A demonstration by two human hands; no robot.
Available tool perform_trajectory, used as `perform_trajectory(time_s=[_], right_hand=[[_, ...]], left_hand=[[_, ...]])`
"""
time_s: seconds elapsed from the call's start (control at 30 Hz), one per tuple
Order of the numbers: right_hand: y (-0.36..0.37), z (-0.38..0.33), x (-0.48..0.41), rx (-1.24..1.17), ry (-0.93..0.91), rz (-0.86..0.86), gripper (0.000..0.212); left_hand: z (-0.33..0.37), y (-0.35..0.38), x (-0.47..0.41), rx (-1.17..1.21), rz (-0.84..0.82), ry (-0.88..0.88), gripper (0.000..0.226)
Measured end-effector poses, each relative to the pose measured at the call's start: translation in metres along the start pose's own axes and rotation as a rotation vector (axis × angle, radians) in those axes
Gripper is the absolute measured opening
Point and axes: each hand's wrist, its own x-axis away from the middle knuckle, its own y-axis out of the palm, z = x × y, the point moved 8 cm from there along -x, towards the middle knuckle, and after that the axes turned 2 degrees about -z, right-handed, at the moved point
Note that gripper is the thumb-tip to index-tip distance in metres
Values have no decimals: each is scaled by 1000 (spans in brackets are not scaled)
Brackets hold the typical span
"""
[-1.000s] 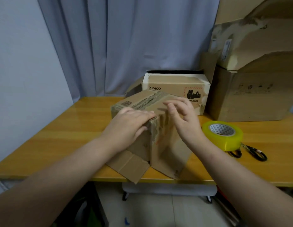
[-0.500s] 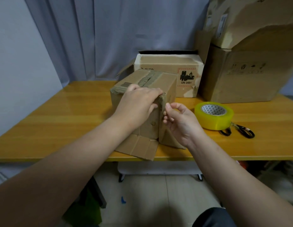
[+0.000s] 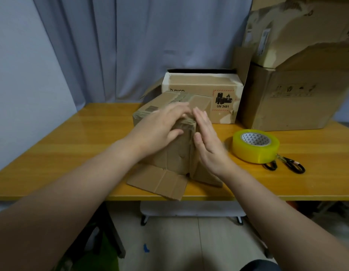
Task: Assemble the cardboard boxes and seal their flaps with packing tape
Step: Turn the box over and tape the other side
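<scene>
Wooden table (image 3: 72,153) holds 3 boxes (image 3: 175,159), tape roll (image 3: 255,148), scissors (image 3: 287,166).

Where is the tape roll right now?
In the head view, the yellow tape roll lies flat on the table, to the right of the right hand, with the scissors just beyond it to the right.

Matt cardboard box (image 3: 177,153), glossy wooden table (image 3: 72,145)

A wooden tabletop (image 3: 72,145) fills the middle of the view. Behind it hangs a grey-blue curtain (image 3: 150,45), with a plain pale wall (image 3: 23,75) to the curtain's left. Black-handled scissors (image 3: 287,166) lie on the tabletop near its right front edge. Below the tabletop's front edge shows a pale tiled floor (image 3: 179,241).
</scene>
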Motion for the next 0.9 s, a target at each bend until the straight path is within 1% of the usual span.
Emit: perform_trajectory(time_s=[0.07, 0.1, 0.13, 0.17, 0.2, 0.27, 0.3, 0.33, 0.37, 0.47, 0.53, 0.6, 0.67, 0.73, 0.8, 0.9], right_hand=[[-2, 2, -2, 68, -23, -2, 43], [-4, 2, -3, 84, -22, -7, 41], [-7, 2, -4, 87, -16, -15, 40], [-9, 2, -5, 84, -12, -28, 40], [-10, 2, -5, 82, -14, -44, 41], [-9, 1, -4, 102, -27, -83, 48], [-9, 1, -4, 111, -28, -97, 51], [-10, 2, -4, 103, -24, -105, 53], [-12, 4, -5, 75, -19, -105, 53], [-27, 12, -7, -36, -8, -64, 50], [-39, 16, -7, -61, -3, -42, 51], [-45, 16, -9, -51, -18, -40, 50], [-49, 13, -16, 17, -37, -23, 46], [-52, 10, -22, 34, -24, 5, 41], [-55, 8, -25, 28, -38, 55, 37], [-59, 5, -24, 50, -118, 178, 30]], left_hand=[[-11, -8, 6, -87, -35, 37, 51], [-21, -12, 9, -144, -60, 26, 57], [-33, -17, 14, -164, -82, -19, 65], [-47, -23, 21, -126, -91, -90, 69], [-63, -26, 28, -10, -81, -181, 66], [-91, -24, 44, 369, -18, -359, 41], [-99, -19, 50, 558, 16, -418, 32], [-101, -14, 54, 683, 54, -447, 32], [-101, -11, 57, 742, 91, -457, 37], [-91, -11, 63, 715, 194, -387, 45], [-83, -12, 66, 600, 215, -280, 49], [-79, -11, 66, 480, 203, -213, 46], [-81, -11, 61, 396, 205, -189, 43], [-79, -15, 54, 322, 252, -146, 41], [-77, -20, 49, 312, 314, -136, 39], [-77, -24, 48, 353, 381, -162, 33]])
